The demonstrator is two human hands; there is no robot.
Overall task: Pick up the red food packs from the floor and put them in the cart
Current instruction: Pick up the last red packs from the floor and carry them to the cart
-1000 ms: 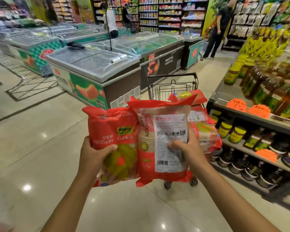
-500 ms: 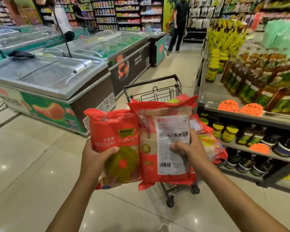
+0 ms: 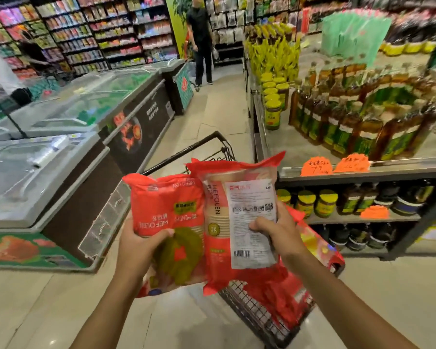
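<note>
A: Left hand (image 3: 139, 245)?
B: At 7 o'clock in the view. Grip closed round the lower part of a red pack (image 3: 166, 205), thumb across its front. The lettering reads upside down, with a green disc below it.
A: Right hand (image 3: 275, 230)?
B: At 5 o'clock. Grip holding a second red pack (image 3: 217, 273) by its right edge, thumb on the white label, barcode below the thumb.
A: Packs relative to each other?
B: Upright, side by side, inner edges touching. The second pack is at 3 o'clock of the first. Both are off the floor (image 3: 212, 122), held over the near end of the cart (image 3: 257, 313).
A: Cart contents?
B: More red packaging (image 3: 282, 298) in the wire basket, at 5 o'clock of the held packs. Count cannot be told.
A: Surroundings?
B: Chest freezer (image 3: 48, 177) at 9 o'clock. Shelf (image 3: 363, 172) at 3 o'clock with bottles (image 3: 363, 117), jars (image 3: 326, 202) and orange price tags (image 3: 316, 166). A person in black (image 3: 199, 41) at 12 o'clock, well down the aisle.
</note>
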